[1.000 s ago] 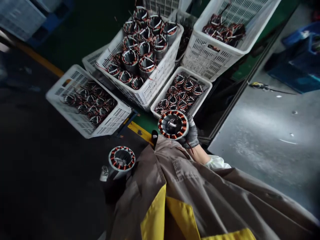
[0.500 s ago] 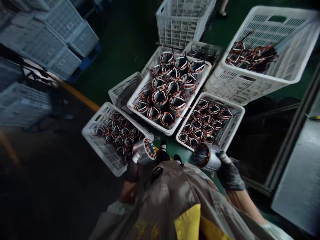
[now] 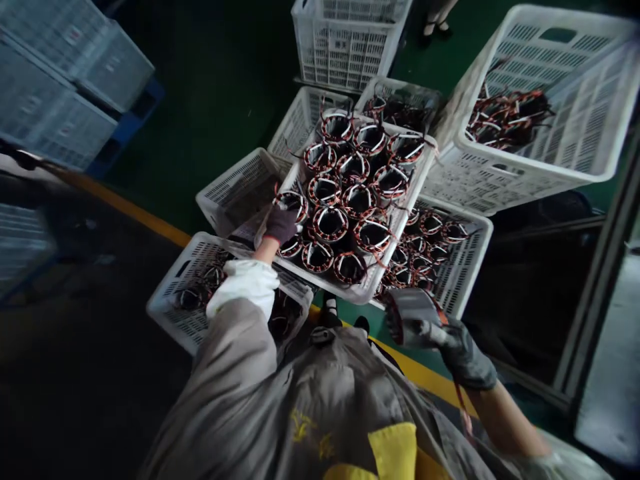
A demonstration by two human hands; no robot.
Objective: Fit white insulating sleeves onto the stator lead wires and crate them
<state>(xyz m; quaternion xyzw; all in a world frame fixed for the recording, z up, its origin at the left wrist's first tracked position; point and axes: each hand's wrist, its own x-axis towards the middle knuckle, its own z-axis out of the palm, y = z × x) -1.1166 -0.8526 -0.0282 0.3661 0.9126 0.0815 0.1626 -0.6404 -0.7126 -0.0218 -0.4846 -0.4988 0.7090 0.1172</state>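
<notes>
Above a white plastic crate (image 3: 320,283) packed with upright copper-wound stators (image 3: 330,223), the person's gloved left hand (image 3: 280,225) curls closed on the rim of one stator (image 3: 293,203) near the crate's edge. Closer to the body, the gloved right hand (image 3: 465,353) grips a silver-cased stator (image 3: 415,319) held on its side. More white crates (image 3: 500,180) stand around them on the green floor (image 3: 210,113).
</notes>
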